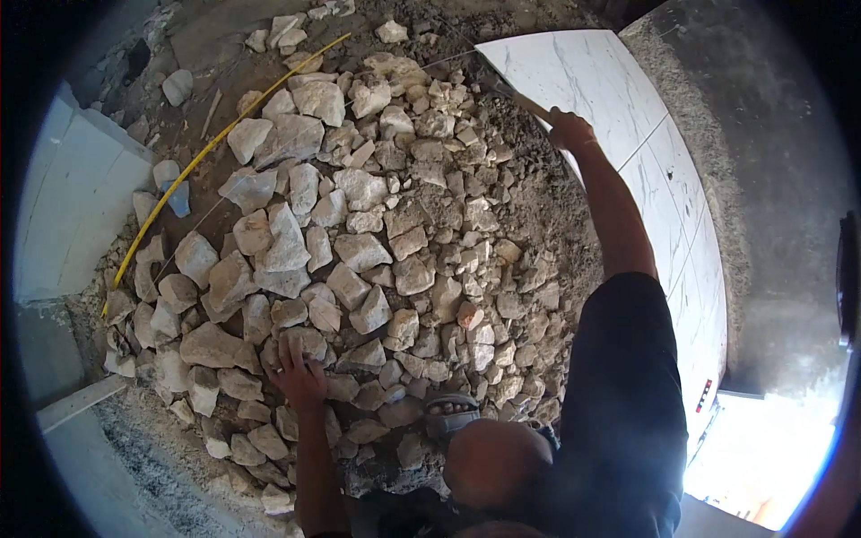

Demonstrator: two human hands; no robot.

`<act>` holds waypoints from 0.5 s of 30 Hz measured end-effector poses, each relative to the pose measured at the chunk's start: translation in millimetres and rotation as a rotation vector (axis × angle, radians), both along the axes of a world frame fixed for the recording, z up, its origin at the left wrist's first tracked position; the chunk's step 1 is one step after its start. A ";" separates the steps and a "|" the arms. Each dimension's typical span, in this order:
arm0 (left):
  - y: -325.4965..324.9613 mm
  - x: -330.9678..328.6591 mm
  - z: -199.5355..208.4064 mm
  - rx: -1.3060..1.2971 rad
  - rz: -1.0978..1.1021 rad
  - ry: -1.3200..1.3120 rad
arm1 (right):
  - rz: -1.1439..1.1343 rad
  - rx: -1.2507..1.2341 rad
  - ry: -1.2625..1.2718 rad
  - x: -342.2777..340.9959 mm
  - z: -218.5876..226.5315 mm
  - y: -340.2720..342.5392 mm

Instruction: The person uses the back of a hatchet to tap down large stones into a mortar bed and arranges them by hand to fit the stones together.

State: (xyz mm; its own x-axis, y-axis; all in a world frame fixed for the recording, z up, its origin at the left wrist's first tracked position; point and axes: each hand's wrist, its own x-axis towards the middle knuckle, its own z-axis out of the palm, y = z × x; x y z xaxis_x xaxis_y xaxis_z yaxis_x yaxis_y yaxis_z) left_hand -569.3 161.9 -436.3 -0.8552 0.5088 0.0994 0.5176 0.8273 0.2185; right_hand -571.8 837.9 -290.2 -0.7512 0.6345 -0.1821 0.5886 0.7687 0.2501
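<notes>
My left hand [299, 377] lies on the stones near the lower middle, its fingers spread over a grey stone [308, 342]. Far to the upper right, my right hand [571, 131] is closed round the wooden handle of a tool [533, 108]. The tool's dark head points left into loose soil [502, 125] beside the white tiles [574, 72]; its exact shape blends into the dirt. Between my hands spreads a bed of broken stones [361, 253], larger on the left and smaller toward the right.
A yellow hose or strip [170, 190] curves along the left of the stones. A thin string crosses above them. Marble-patterned tiles run down the right beside a grey floor [771, 179]. A light blue wall [72, 197] stands left. My sandalled foot [453, 412] rests among stones.
</notes>
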 end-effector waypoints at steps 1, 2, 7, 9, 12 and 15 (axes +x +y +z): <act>-2.2 1.7 0.7 -0.010 0.002 -0.009 | 0.041 -0.016 -0.020 7.5 7.6 -6.3; -2.7 0.7 1.0 -0.016 0.002 -0.005 | 0.069 -0.024 -0.039 21.8 17.1 -10.2; -5.8 3.3 -7.1 -0.044 0.009 -0.020 | -0.128 -0.075 -0.075 139.8 -10.1 32.5; -3.3 3.2 0.0 -0.032 0.042 -0.057 | -0.196 -0.196 -0.080 188.8 6.7 22.4; -3.5 1.9 -3.4 -0.003 0.030 -0.050 | -0.264 -0.172 -0.094 259.6 13.2 10.9; 3.7 3.2 5.7 0.020 0.033 -0.022 | -0.310 -0.157 -0.099 308.5 19.0 -7.4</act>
